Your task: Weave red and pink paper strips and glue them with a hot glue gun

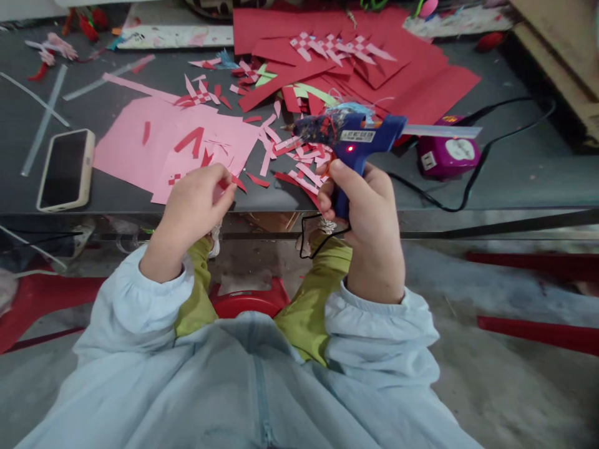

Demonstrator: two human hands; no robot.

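Observation:
My right hand point(369, 199) is wrapped round the handle of a blue hot glue gun point(367, 138). A small red light glows on its side, a clear glue stick point(444, 131) juts from its back, and its nozzle points left. My left hand point(196, 202) is closed in a pinch over the near edge of the pink paper sheets point(135, 140). A small red paper strip point(239, 183) shows at its fingertips. Between the hands lie scattered pink and red paper strips point(269, 140). A small woven red and pink piece point(199, 95) with loose ends lies beyond my left hand.
A phone point(65, 168) lies at left near loose glue sticks point(44, 121). Red paper sheets point(430, 87) are piled at the back, with woven pieces point(334, 47) on top. At right stand a purple box point(447, 156) and a black cord point(486, 153). Cardboard point(556, 68) fills the far right.

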